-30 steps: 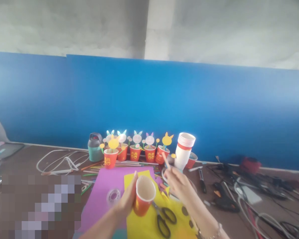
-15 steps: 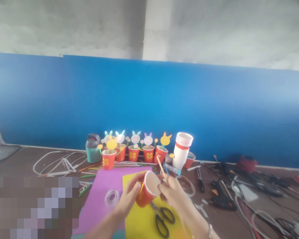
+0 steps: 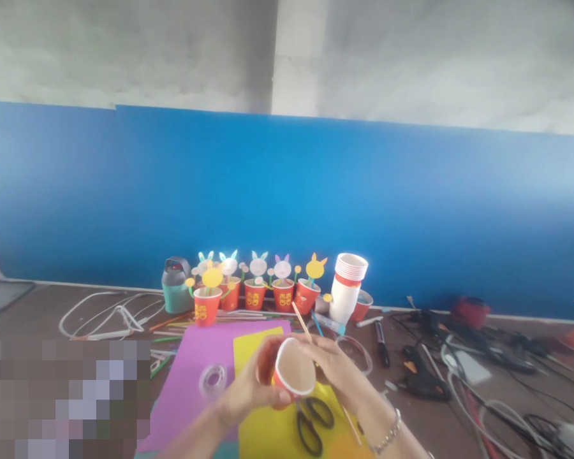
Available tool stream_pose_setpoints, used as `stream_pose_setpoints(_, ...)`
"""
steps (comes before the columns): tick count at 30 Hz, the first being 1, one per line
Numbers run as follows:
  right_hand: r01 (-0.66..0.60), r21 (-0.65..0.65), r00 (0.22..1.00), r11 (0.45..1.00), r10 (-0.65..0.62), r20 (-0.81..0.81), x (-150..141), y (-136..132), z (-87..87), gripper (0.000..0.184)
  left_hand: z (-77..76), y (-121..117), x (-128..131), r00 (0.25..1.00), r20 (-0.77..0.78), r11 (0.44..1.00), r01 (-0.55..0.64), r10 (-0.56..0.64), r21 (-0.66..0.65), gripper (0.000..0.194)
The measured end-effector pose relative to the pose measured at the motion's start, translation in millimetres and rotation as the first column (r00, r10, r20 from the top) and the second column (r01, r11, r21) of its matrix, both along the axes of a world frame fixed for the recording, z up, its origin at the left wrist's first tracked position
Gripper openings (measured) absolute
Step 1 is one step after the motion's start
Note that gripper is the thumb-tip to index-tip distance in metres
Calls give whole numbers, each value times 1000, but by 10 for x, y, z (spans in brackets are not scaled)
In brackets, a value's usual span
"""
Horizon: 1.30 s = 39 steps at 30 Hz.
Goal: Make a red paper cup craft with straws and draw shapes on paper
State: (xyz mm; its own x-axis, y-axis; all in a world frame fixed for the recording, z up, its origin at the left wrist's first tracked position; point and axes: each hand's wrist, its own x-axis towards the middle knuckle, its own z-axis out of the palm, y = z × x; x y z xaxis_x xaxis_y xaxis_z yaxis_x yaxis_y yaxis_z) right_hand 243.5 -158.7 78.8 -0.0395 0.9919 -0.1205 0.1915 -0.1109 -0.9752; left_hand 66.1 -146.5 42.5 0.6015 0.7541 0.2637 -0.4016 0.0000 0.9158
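My left hand [image 3: 261,379] is wrapped round a red paper cup [image 3: 287,386], tilted so its pale inside and white rim face me. My right hand [image 3: 332,363] touches the cup's far right rim with its fingers. A thin pale stick [image 3: 302,320] passes through the right hand, its upper end above the knuckles and its lower end below the palm. Under the hands lie a yellow sheet [image 3: 263,433] and black-handled scissors [image 3: 310,424]. To the left, a roll of clear tape [image 3: 213,380] rests on a purple sheet [image 3: 184,382].
Behind stand several red cups [image 3: 255,295] with paper animal heads, a stack of white cups [image 3: 347,293] and a teal-grey bottle [image 3: 176,287]. A black marker [image 3: 381,344], a glue gun [image 3: 423,376] and tangled cables [image 3: 497,408] lie right. White cable [image 3: 100,312] and coloured sticks [image 3: 167,331] lie left.
The cup has moved slightly right and down, and its mouth has turned more toward me. My right hand has shifted onto its rim, with the stick still in the fingers.
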Motion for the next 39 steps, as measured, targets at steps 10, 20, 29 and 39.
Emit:
stream_pose_setpoints(10, 41, 40, 993, 998, -45, 105, 1, 28, 8, 22, -33, 8, 8, 1000, 28, 999, 9, -8, -39, 70)
stream_pose_setpoints(20, 13, 200, 975, 980, -56, 213, -1, 54, -43, 18, 16, -19, 18, 999, -6, 996, 40, -40, -80, 71)
stream_pose_setpoints(29, 11, 247, 982, 969, -57, 182, -17, 60, -94, 17, 0, -1, 20, 997, -23, 997, 67, -68, -35, 60)
stream_pose_setpoints(39, 61, 283, 997, 957, -70, 22, 19, 88, -135, 23, -107, 98, -32, 974, -23, 974, -224, 223, -26, 61)
